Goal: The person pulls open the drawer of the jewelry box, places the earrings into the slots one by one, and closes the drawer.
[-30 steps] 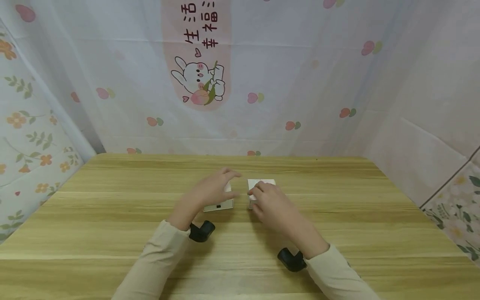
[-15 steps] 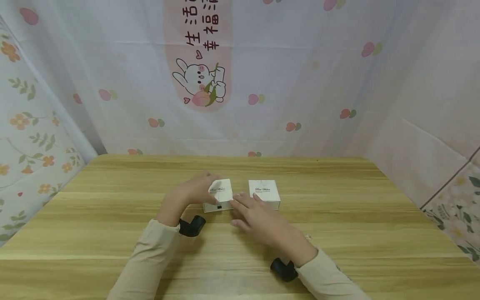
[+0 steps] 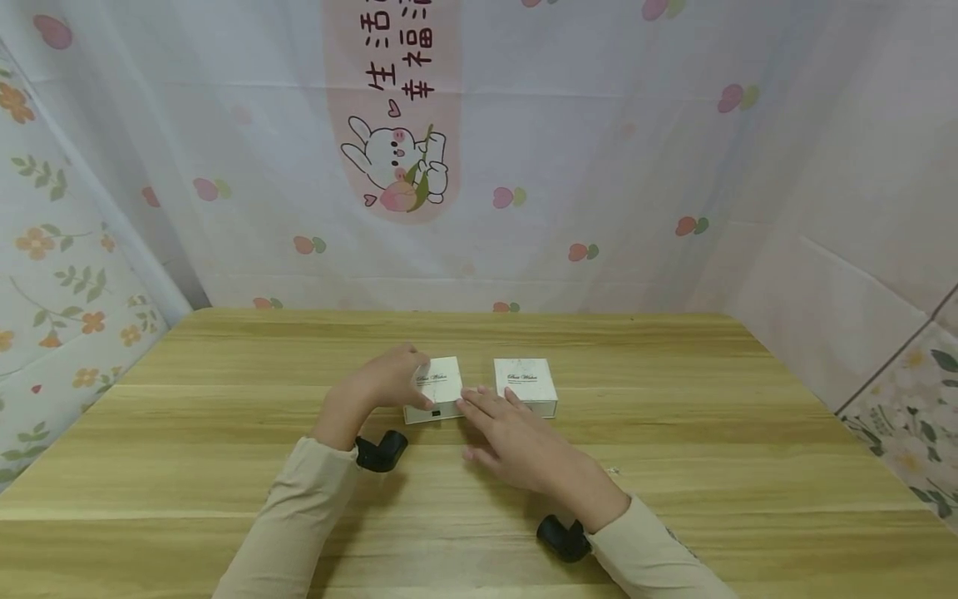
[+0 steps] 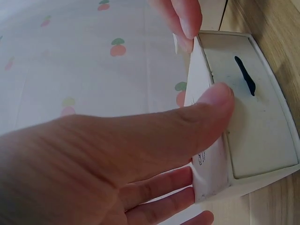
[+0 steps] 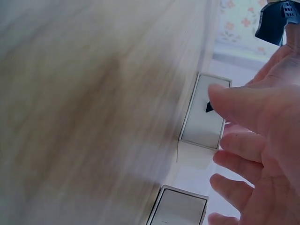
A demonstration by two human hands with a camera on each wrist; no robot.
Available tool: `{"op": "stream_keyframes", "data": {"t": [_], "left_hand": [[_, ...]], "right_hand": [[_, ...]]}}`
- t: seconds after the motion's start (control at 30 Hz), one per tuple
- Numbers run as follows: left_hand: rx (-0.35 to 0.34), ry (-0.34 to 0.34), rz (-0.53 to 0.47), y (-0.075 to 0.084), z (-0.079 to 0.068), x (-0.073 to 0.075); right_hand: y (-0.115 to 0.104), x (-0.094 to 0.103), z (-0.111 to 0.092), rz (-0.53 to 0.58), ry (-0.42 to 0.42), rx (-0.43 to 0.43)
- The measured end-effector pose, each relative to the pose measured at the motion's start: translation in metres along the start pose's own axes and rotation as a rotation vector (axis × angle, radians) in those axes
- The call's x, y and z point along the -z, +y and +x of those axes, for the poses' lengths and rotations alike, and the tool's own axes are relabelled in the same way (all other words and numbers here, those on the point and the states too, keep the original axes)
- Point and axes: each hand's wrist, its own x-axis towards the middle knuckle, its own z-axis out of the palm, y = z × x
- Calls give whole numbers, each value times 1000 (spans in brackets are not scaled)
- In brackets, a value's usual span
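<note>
Two small white gift boxes lie side by side on the table, with "Best Wishes" printed on their tops. My left hand point(image 3: 374, 387) holds the left box point(image 3: 443, 374), thumb at its front top edge and fingers over the far left side. A short black pull tab point(image 4: 246, 77) shows on that box's front in the left wrist view. My right hand point(image 3: 520, 437) has its fingers extended, the tips at the left box's right front corner. Part of it covers the front of the right box point(image 3: 530, 370), whose front panel point(image 5: 180, 208) is partly in the right wrist view.
The wooden table point(image 3: 674, 433) runs back to a white printed curtain point(image 3: 599, 166). A black wrist mount point(image 3: 382, 451) sits below the left hand and another black mount point(image 3: 564, 539) below the right.
The right hand has moved off the right box to the left box's corner. My left hand shifted left and settled on the left box. Over the last half second both stayed nearly still.
</note>
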Motion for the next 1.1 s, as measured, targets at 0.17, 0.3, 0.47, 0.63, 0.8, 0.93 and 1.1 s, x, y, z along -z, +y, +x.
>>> {"op": "stream_keyframes", "data": {"t": [0.17,0.3,0.47,0.63,0.8,0.93,1.1], "left_hand": [[-9,-9,24,2,-2,1],[5,-22,51,6,-4,1],[49,-22,53,11,-7,1],[57,-15,96,13,-10,0],[70,-18,146,18,-13,-2],[92,-19,184,26,-16,-3],[119,-26,210,34,-21,-4]], "right_hand": [[-1,1,-1,-23,-1,8],[-1,2,-1,-16,5,12],[-1,4,-1,-6,15,22],[-2,7,-1,3,22,29],[-3,9,1,11,28,37],[-3,11,1,15,27,31],[-5,15,0,26,26,28]]}}
